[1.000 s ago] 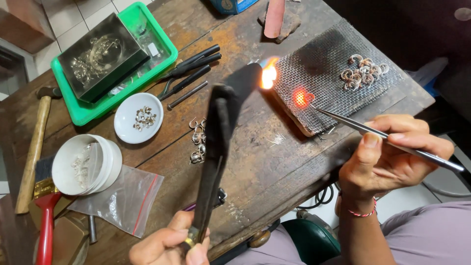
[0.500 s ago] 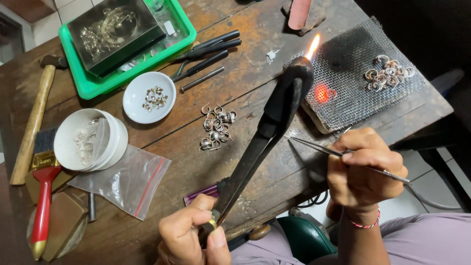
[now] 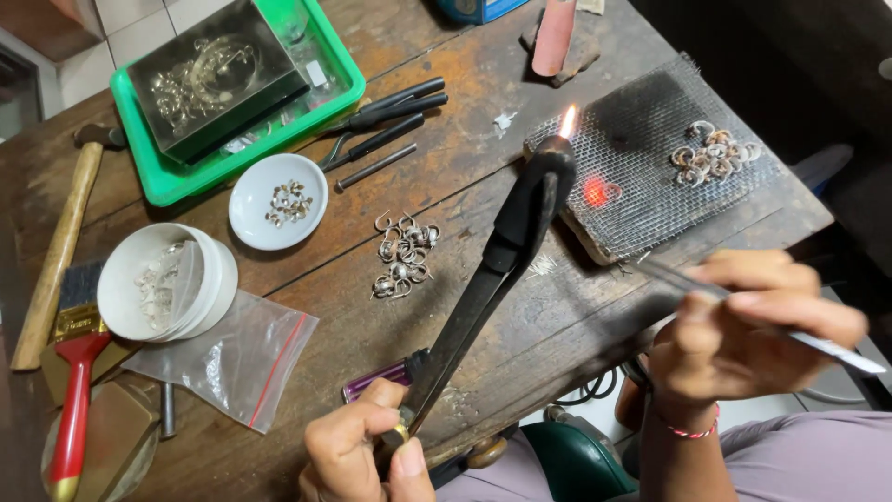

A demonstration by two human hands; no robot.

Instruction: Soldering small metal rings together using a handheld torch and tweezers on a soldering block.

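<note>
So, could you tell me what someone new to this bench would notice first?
Most striking is the small flame at the tip of the long black torch, which the left hand holds near the table's front edge. Just right of it, a red-hot spot glows on the wire mesh pad, while the right hand holds tweezers nearby. A cluster of silver rings lies mid-table.

A worn, scratched wooden workbench (image 3: 520, 325) stands over pale floor tiles (image 3: 121, 19) at upper left.
</note>
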